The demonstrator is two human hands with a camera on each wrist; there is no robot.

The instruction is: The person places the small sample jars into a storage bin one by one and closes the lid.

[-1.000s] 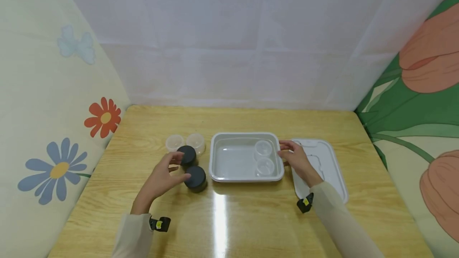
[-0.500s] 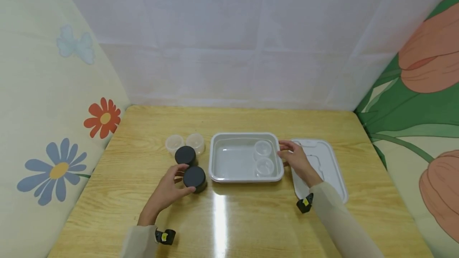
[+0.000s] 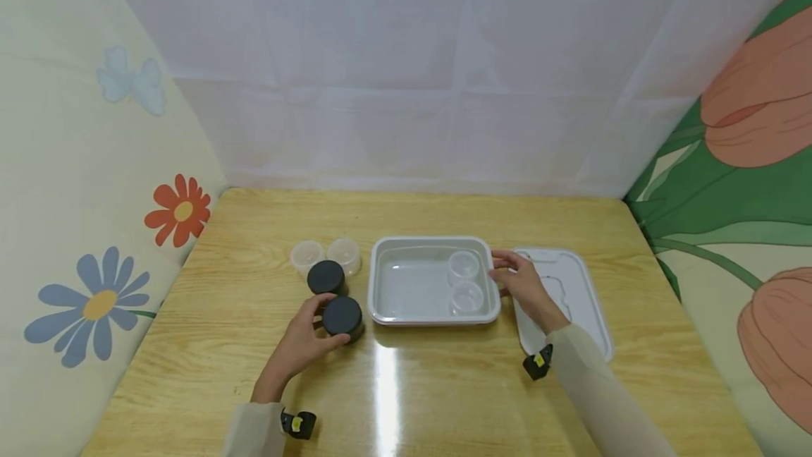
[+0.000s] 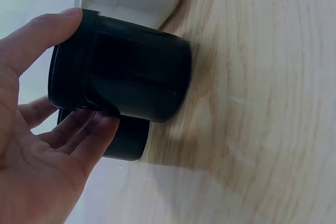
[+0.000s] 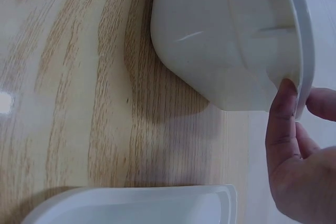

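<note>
Two black screw-lid jars stand on the table left of the white container. My left hand grips the nearer black jar, thumb on one side of its lid and fingers round the other. That jar is upright on the wood, and the farther black jar shows partly behind it. My right hand pinches the right rim of the rectangular white container, thumb and fingers on either side of the rim. Inside the container, on its right side, sit two small clear cups, one behind the other.
Two more translucent cups, one beside the other, stand behind the black jars. A white lid lies flat to the right of the container, partly under my right forearm. White cloth hangs behind the wooden table.
My left hand has moved from the farther black jar, toward me and slightly right, and now has its fingers round the nearer one. My right hand stays on the container's rim.
</note>
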